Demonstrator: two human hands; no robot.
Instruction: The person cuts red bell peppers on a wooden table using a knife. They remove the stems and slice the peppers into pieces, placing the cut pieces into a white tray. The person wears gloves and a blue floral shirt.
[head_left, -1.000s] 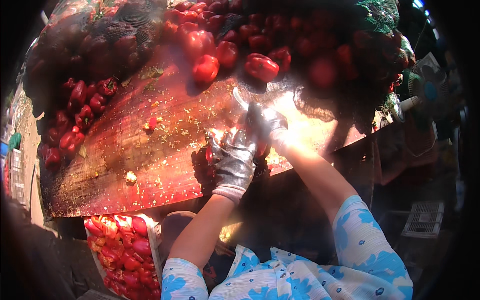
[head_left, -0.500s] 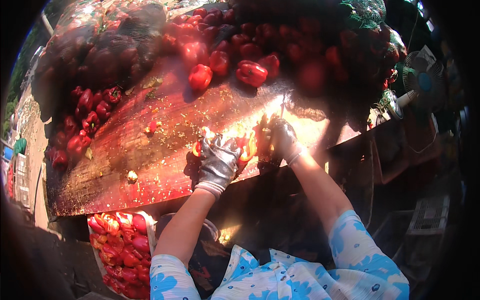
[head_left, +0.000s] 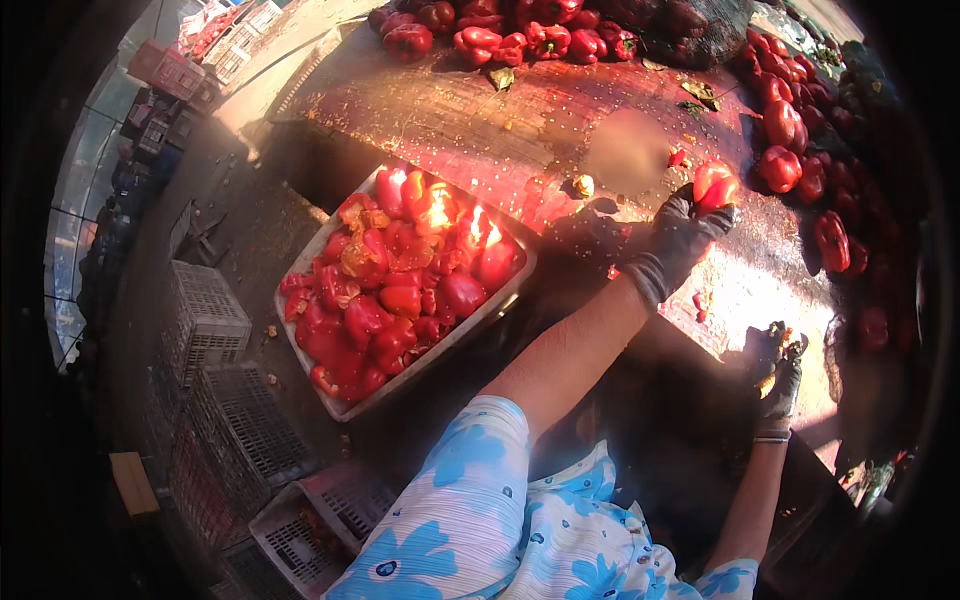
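Note:
My gloved left hand [head_left: 678,243] is closed around a red bell pepper piece [head_left: 715,186], held over the near edge of the stained wooden table [head_left: 430,105]. Further right, my gloved right hand [head_left: 785,385] is in shadow at the table's edge. Its fingers are curled around something with pale yellowish bits showing, which I cannot make out. On the left below the table stands a pale crate [head_left: 445,347] heaped with cut red peppers [head_left: 385,285]. A small pale pepper core [head_left: 583,186] lies on the table near my left hand.
Whole red peppers [head_left: 545,42] line the table's far side, and more [head_left: 782,168] are piled at the right. Seeds and dry leaves [head_left: 702,93] are scattered over the wood. Empty plastic crates [head_left: 250,420] stand on the floor at left, with stacked crates [head_left: 170,70] farther off.
The view has swung left, bringing the crate of cut peppers to the middle. My hands have moved apart; the left has lifted its pepper piece off the tabletop.

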